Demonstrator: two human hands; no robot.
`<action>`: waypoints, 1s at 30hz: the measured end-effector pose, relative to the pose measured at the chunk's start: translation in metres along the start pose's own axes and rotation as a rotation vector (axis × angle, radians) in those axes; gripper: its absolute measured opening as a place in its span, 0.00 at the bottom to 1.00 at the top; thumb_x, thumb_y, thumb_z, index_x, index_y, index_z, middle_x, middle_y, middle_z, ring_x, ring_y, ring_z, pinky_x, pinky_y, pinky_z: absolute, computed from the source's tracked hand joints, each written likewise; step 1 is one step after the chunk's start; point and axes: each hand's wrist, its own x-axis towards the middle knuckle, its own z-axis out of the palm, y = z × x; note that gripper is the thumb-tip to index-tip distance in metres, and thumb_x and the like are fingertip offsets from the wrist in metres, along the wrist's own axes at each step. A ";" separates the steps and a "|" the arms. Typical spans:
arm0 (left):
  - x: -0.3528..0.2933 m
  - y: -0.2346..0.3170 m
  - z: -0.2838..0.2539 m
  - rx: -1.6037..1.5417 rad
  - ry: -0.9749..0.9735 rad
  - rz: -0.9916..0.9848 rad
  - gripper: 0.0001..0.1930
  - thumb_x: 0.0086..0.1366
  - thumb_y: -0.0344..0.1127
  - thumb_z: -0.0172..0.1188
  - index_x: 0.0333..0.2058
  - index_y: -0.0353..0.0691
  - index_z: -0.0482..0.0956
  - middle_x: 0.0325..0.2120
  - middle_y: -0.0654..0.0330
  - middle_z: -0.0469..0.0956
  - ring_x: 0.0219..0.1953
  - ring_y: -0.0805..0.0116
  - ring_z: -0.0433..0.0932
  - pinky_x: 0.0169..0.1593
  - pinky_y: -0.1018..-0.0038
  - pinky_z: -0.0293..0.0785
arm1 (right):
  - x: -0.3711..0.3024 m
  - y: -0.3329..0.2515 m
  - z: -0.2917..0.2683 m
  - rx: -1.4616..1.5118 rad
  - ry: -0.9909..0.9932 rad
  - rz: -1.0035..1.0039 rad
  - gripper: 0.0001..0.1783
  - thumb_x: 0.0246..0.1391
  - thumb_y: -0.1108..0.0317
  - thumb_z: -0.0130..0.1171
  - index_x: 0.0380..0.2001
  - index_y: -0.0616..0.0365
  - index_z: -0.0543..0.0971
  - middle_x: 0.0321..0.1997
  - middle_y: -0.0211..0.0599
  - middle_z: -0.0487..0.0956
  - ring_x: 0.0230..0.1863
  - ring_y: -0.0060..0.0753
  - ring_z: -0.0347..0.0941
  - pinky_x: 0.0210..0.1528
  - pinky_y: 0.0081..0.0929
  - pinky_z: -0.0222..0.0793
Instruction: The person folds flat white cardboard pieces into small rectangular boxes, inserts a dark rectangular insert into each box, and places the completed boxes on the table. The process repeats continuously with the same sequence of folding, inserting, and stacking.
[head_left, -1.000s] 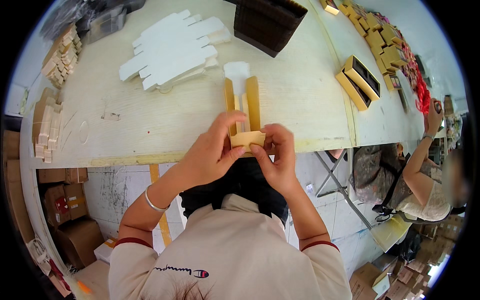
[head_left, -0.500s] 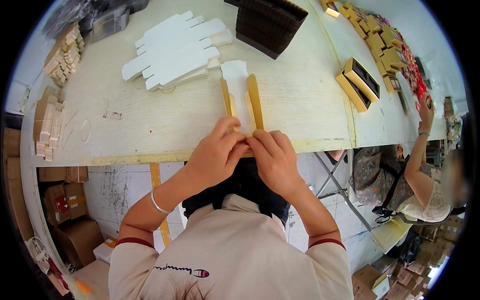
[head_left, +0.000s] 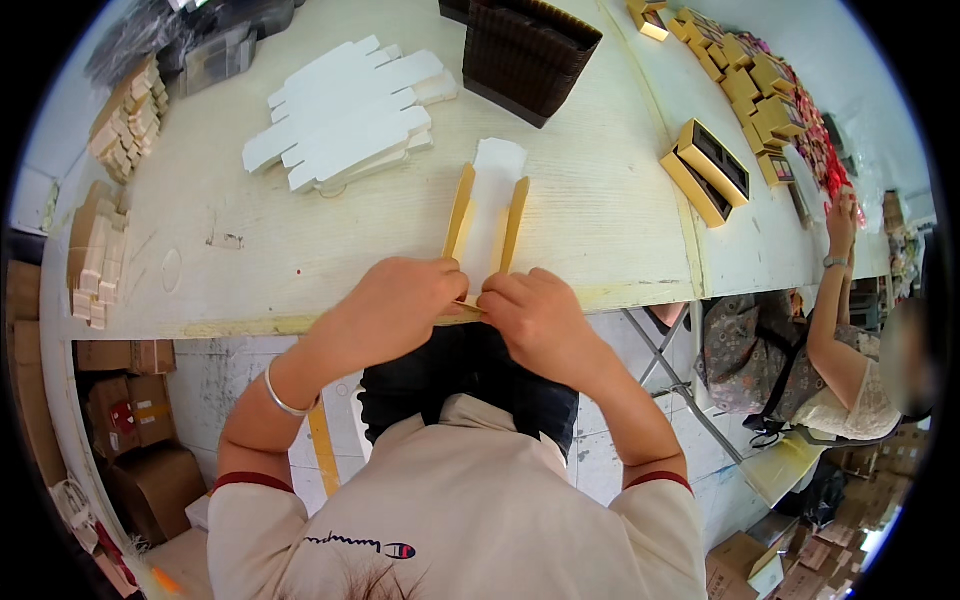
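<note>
A partly folded cardboard box [head_left: 490, 210], white inside and gold outside, lies at the table's front edge. Its two long sides stand up, and its far white flap lies open. My left hand [head_left: 425, 297] pinches the near left corner, fingers curled in. My right hand [head_left: 530, 310] grips the near right corner, its fingers bent over the edge. Both hands are close together, covering most of the near end. Beyond the box, to the left, is a stack of flat white box blanks [head_left: 345, 120].
Dark plastic trays [head_left: 530, 60] stand stacked at the back. Two gold boxes with black inserts [head_left: 705, 172] sit to the right. Many gold boxes [head_left: 755, 85] line the far right, where a co-worker's hand [head_left: 842, 222] reaches. Bundled card pieces [head_left: 98, 255] lie at the left edge.
The box has moved slightly toward me, and its gold sides have shifted. My hands have moved a little lower and remain at its near corners. The co-worker's arm has shifted.
</note>
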 end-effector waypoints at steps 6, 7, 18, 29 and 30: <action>0.008 0.009 -0.026 0.135 -0.210 -0.018 0.12 0.54 0.40 0.66 0.20 0.40 0.77 0.25 0.62 0.75 0.39 0.58 0.74 0.42 0.60 0.71 | 0.001 -0.011 -0.006 0.100 -0.016 0.057 0.14 0.41 0.72 0.65 0.34 0.58 0.76 0.39 0.38 0.73 0.33 0.39 0.72 0.35 0.34 0.67; 0.007 0.010 -0.027 0.188 -0.246 -0.017 0.13 0.53 0.41 0.66 0.19 0.40 0.77 0.25 0.62 0.75 0.40 0.60 0.74 0.44 0.58 0.70 | 0.001 -0.007 -0.020 0.000 0.037 0.063 0.15 0.41 0.71 0.65 0.36 0.58 0.77 0.42 0.38 0.74 0.35 0.40 0.72 0.36 0.35 0.67; 0.004 0.003 0.010 0.376 0.316 0.207 0.13 0.48 0.35 0.68 0.34 0.42 0.79 0.39 0.62 0.76 0.38 0.61 0.73 0.45 0.61 0.70 | -0.009 -0.016 0.010 0.209 0.152 0.266 0.11 0.42 0.75 0.64 0.33 0.62 0.78 0.37 0.43 0.75 0.32 0.43 0.71 0.34 0.35 0.68; -0.008 -0.032 0.009 -0.077 0.284 0.243 0.10 0.49 0.30 0.68 0.26 0.40 0.74 0.33 0.63 0.75 0.36 0.61 0.73 0.38 0.69 0.72 | 0.005 0.036 -0.026 0.385 -0.062 -0.003 0.13 0.47 0.73 0.63 0.39 0.56 0.78 0.34 0.38 0.73 0.36 0.43 0.68 0.42 0.34 0.65; -0.007 -0.032 0.009 -0.079 0.291 0.236 0.09 0.50 0.29 0.68 0.27 0.40 0.74 0.32 0.63 0.75 0.36 0.61 0.73 0.38 0.69 0.72 | 0.009 0.038 -0.024 0.353 -0.073 -0.022 0.11 0.47 0.73 0.63 0.37 0.57 0.78 0.32 0.38 0.72 0.35 0.42 0.68 0.40 0.34 0.65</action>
